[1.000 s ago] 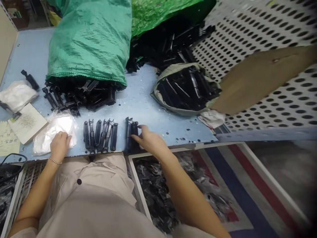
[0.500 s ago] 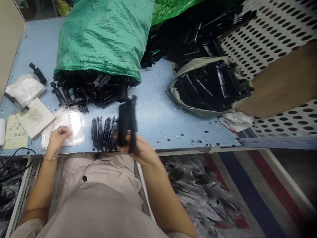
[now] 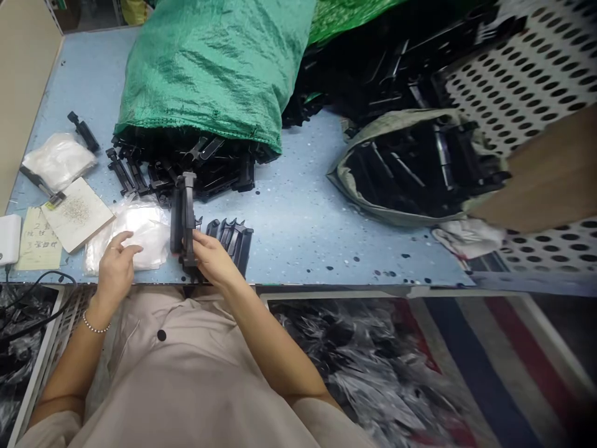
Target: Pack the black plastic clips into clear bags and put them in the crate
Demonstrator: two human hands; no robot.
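Note:
My right hand is closed on a long black plastic part, held upright near the table's front edge; it may be more than one piece. My left hand is at the front of a stack of clear plastic bags, with thumb and forefinger apart and nothing visible between them. Several like black parts stand in a row just right of the held one, partly behind my right hand. More black parts spill from the mouth of a green woven sack.
A grey-green bag of black parts lies to the right, before a perforated white panel. At left are a speckled white block, a handwritten yellow note, another bag pile and a white device with a cable.
My right hand has carried the black part leftward, from over the standing row to its left side. My left hand has drawn back slightly from the bags, its fingers now parted.

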